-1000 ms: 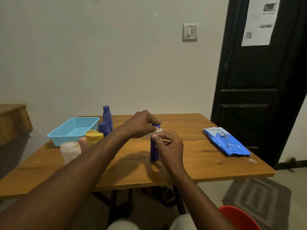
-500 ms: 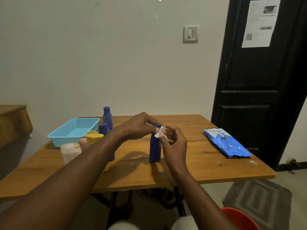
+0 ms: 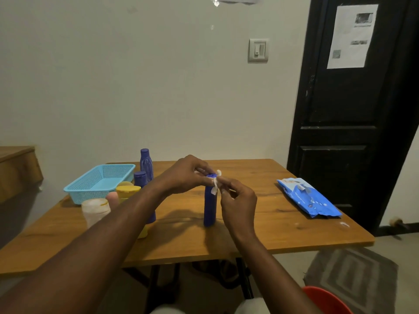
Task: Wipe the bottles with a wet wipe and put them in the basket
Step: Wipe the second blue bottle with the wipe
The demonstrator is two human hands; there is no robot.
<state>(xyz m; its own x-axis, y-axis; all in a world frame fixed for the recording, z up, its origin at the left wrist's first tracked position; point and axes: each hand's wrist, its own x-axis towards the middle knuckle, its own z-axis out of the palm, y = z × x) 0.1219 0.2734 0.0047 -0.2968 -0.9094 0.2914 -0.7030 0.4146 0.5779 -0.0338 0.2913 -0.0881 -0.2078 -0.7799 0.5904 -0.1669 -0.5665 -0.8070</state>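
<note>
A slim blue bottle [image 3: 210, 205] stands upright in the middle of the wooden table [image 3: 267, 232]. Both hands meet at its cap. My left hand [image 3: 184, 175] and my right hand [image 3: 238, 200] pinch a small crumpled white wet wipe [image 3: 215, 182] between their fingertips, right beside the cap. An empty light-blue mesh basket [image 3: 99, 181] sits at the back left. Near it stand a tall blue bottle [image 3: 146, 163], a shorter blue bottle [image 3: 140, 179], a yellow-capped bottle [image 3: 128, 191] and a whitish bottle [image 3: 95, 210], partly hidden by my left forearm.
A blue pack of wet wipes [image 3: 307, 198] lies on the right side of the table. A black door [image 3: 353, 109] stands behind on the right. A grey rug [image 3: 351, 275] and a red stool [image 3: 326, 300] are on the floor below.
My hands have lifted the wipe from the bottle's upper body up to its cap, and both hands now pinch it. The bottle stays upright in place.
</note>
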